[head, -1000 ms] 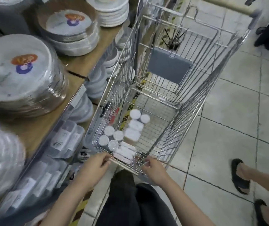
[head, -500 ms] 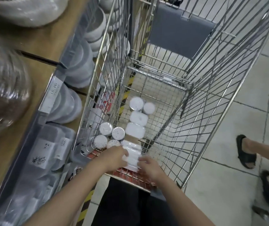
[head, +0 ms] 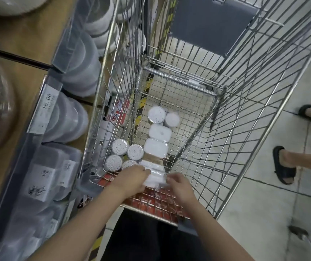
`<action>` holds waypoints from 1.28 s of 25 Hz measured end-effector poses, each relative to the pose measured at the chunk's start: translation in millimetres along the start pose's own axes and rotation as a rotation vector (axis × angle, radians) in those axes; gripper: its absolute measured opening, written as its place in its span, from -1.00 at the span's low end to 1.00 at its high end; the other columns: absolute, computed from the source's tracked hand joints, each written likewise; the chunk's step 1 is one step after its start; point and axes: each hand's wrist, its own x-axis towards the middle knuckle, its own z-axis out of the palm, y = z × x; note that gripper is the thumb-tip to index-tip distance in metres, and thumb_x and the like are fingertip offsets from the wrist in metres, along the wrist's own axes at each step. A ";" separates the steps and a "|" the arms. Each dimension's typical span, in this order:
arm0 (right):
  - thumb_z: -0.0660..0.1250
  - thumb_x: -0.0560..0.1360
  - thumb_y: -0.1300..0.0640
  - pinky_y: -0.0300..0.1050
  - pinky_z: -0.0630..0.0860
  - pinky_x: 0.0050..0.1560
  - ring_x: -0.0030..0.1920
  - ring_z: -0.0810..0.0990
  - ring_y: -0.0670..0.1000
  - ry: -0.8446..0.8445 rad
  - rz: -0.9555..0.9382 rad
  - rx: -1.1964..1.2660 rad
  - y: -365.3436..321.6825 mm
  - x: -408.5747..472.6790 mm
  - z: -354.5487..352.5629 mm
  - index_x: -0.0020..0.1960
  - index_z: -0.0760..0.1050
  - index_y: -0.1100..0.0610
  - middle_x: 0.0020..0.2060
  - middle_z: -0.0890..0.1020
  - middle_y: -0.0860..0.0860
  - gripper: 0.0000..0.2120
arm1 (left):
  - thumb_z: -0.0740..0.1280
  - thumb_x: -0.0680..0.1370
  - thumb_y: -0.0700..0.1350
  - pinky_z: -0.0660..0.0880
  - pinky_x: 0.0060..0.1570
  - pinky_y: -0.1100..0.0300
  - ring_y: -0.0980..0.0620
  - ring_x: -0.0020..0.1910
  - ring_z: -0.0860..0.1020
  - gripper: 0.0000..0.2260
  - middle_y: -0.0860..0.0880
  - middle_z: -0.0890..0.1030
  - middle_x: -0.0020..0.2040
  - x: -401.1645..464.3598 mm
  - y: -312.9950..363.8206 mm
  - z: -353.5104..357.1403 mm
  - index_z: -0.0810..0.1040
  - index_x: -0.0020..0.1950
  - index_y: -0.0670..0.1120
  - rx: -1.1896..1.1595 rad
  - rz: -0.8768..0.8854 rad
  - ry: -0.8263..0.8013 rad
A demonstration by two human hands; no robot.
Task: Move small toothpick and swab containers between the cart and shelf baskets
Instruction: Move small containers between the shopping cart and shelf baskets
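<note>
A white packet (head: 155, 178) is seen at the near end of the cart (head: 245, 129), its long axis running near to far. It is flanked by the left hand (head: 132, 178) and right hand (head: 179, 187), whose fingers are curled against its sides.

Place: a shop aisle
Signs: wire shopping cart (head: 245, 95), shelf (head: 19, 59) price label (head: 46, 106), stacked packaged plastic containers (head: 69, 119), tiled floor (head: 264, 213)

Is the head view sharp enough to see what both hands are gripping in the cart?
Head view: left hand and right hand are motion-blurred around a smeared white pack; round containers stay sharp; cart wires bow from wide-angle distortion; shelf edge is soft.
</note>
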 end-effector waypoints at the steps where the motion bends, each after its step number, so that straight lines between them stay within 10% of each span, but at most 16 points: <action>1: 0.24 0.57 0.20 0.01 0.59 -0.01 -0.05 0.61 0.01 0.040 -0.078 -0.161 0.2 4.9 -1.2 0.19 0.47 0.16 0.08 0.60 0.09 -0.80 | 0.27 0.53 -0.05 0.47 0.01 0.07 -0.06 0.11 0.49 -0.65 -0.08 0.52 0.17 -1.8 -2.3 -4.2 0.39 0.30 -0.10 0.011 0.009 0.035; 7: 0.36 0.51 0.13 -0.03 0.38 0.30 0.31 0.42 0.02 -0.107 -0.315 -0.672 -2.6 40.3 1.9 0.48 0.21 -0.01 0.41 0.33 -0.02 -0.40 | 0.22 0.55 0.22 0.51 -0.14 0.15 0.03 -0.05 0.55 -0.54 0.00 0.58 0.11 -24.7 -31.1 -31.3 0.38 0.31 -0.05 -0.140 -0.096 0.236; 12: 0.34 0.52 0.08 0.02 0.40 0.30 0.29 0.45 0.09 -0.140 -0.316 -0.784 2.0 54.8 10.4 0.47 0.22 -0.06 0.42 0.33 0.03 -0.44 | 0.29 0.55 0.07 0.41 -0.28 0.16 0.03 -0.14 0.51 -0.56 -0.01 0.56 0.07 -37.4 -36.1 -41.4 0.28 0.36 -0.04 -0.199 -0.224 0.234; 18: 0.37 0.50 0.15 0.02 0.53 0.09 0.08 0.56 0.04 -0.104 -0.280 -0.680 5.4 65.7 1.7 0.41 0.33 -0.01 0.26 0.49 0.04 -0.49 | 0.30 0.54 0.03 0.31 -0.28 0.22 0.07 -0.14 0.47 -0.56 -0.01 0.56 0.11 -43.0 -35.6 -28.8 0.30 0.38 -0.03 -0.257 -0.276 0.264; 22: 0.37 0.51 0.21 -0.40 0.38 -0.32 -0.22 0.49 -0.23 -0.172 -0.246 -0.515 4.3 64.7 4.8 0.42 0.32 0.02 0.04 0.47 -0.09 -0.47 | 0.30 0.54 0.04 0.34 -0.26 0.27 0.14 -0.14 0.43 -0.57 0.04 0.55 0.16 -47.2 -36.3 -21.3 0.30 0.37 0.00 -0.298 -0.293 0.288; 32: 0.29 0.41 0.49 -0.28 0.55 -0.12 -0.09 0.59 -0.08 -0.126 -0.330 -0.204 11.5 62.2 14.7 0.27 0.47 0.00 -0.01 0.59 -0.11 -0.44 | 0.30 0.54 0.03 0.34 -0.27 0.30 0.14 -0.15 0.45 -0.58 0.04 0.56 0.12 -46.7 -38.3 -16.8 0.31 0.36 0.00 -0.320 -0.295 0.322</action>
